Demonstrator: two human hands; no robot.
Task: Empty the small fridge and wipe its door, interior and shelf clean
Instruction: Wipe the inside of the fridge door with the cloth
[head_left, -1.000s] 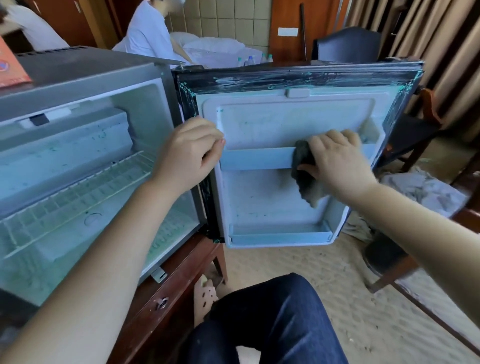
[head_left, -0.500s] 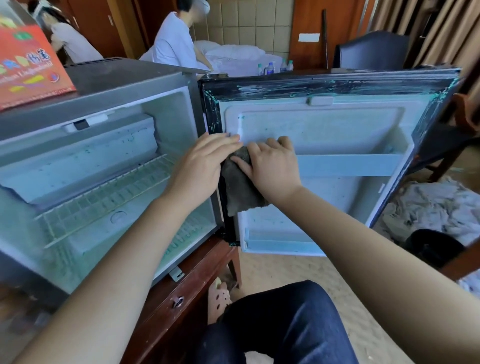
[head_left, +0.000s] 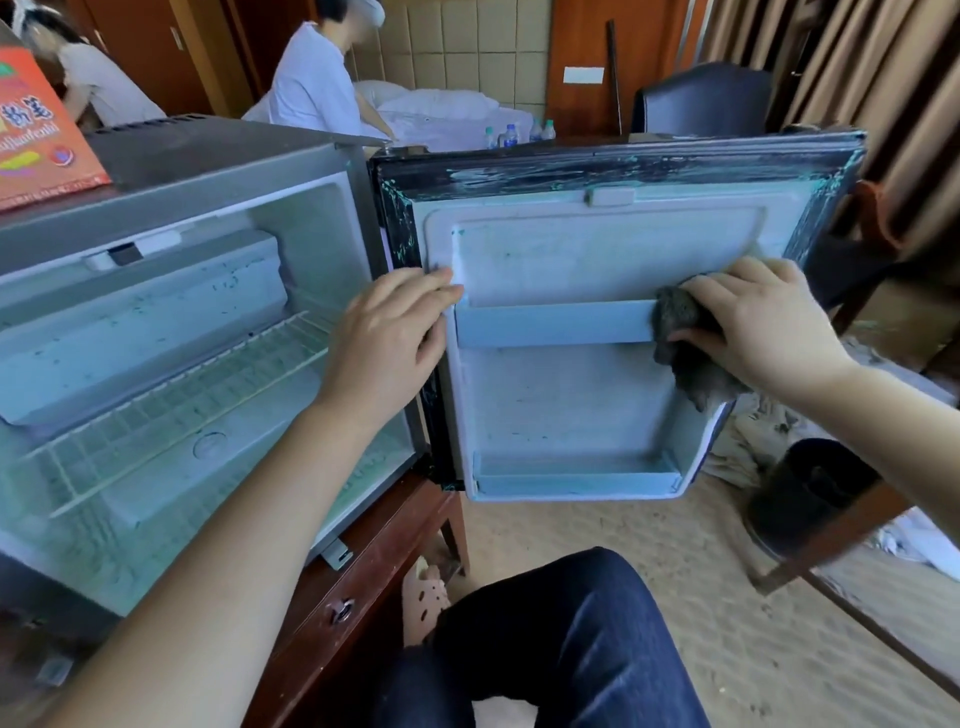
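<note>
At the bench's front edge, head view: small fridge (head_left: 218, 171) sits open on the dark wooden bench (head_left: 395, 530). Its door (head_left: 571, 249) is swung wide past the bench's right front corner and hangs over the carpet. No food or bottles visible inside. Wire shelf (head_left: 171, 410) is in place. Teal flecks speckle the liner and the door's black seal.

Left hand (head_left: 387, 332): fingers (head_left: 415, 288) nearly straight, laid flat on the hinge-side edge of the door liner, holding nothing. Judged to be a brace, so the door does not swing away under the wiping pressure.

Right hand (head_left: 753, 322): fingers (head_left: 727, 286) curled over a dark grey cloth (head_left: 680, 338), thumb tucked beneath. The cloth is pressed to the far end of the door rail (head_left: 550, 323), with loose cloth trailing below it. Wrapping the cloth over the rail would let one pass wipe both its top and face.

Step in hand, by judgement: door wipe, mid-task. Flecks in the interior and on the shelf suggest those come later.

Orange box (head_left: 36, 135) rests on the fridge top at the left, clear of the work.
</note>
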